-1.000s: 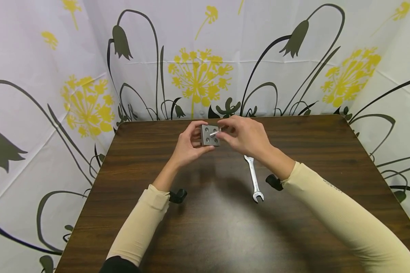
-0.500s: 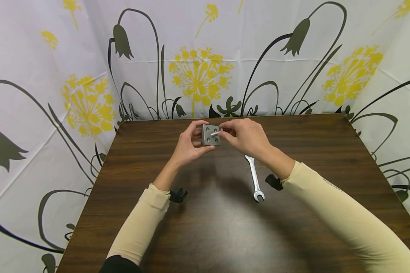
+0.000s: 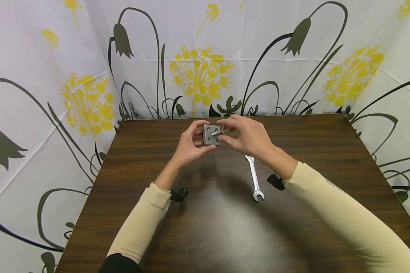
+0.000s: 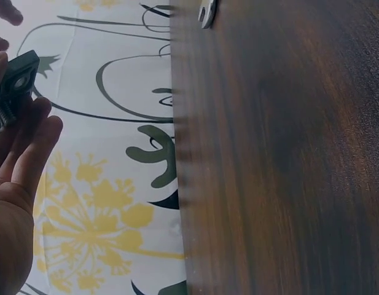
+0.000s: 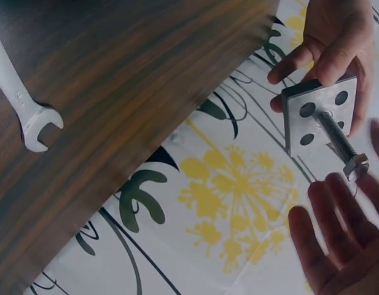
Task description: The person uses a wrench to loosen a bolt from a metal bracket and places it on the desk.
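We see the left hand [image 3: 187,146] gripping a metal plate [image 5: 325,100] by its edges; a bolt [image 5: 340,140] points lengthwise from its face toward the right hand [image 3: 247,134], whose fingers are parted, contact unclear.

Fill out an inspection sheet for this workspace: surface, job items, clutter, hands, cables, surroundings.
Surface: dark wood-grain table, with glare and shadows near its middle.
Job's things: grey metal plate with four corner holes; hex bolt standing in its middle hole, head outward.
Clutter: open-end wrench lying on the table, untouched.
Hands: left hand grips the plate by its edges; right hand has fingers and thumb spread around the bolt's head, contact unclear.
Cables: nothing seen.
Surroundings: white floral-print curtain behind the table.
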`<state>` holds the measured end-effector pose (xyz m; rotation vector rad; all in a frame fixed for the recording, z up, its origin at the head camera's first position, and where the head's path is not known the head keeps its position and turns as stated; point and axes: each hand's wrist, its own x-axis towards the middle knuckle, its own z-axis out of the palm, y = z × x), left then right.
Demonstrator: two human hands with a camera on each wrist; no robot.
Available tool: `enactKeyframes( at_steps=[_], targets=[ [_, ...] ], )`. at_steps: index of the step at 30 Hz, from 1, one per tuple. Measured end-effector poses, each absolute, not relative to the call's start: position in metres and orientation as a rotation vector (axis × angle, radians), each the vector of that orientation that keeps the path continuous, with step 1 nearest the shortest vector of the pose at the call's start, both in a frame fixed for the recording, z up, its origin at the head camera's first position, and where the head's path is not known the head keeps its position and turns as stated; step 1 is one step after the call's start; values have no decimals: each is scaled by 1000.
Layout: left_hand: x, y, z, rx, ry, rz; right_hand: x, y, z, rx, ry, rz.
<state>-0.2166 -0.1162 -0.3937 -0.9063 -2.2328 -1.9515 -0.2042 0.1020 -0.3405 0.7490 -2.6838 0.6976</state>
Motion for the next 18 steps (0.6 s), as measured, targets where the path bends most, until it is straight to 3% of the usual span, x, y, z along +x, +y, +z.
enactKeyframes(
  at_steps=[18],
  targets=[
    [-217, -117, -394, -912, -2242, -1930, -205, 100, -341, 730, -2698, 722]
  ],
)
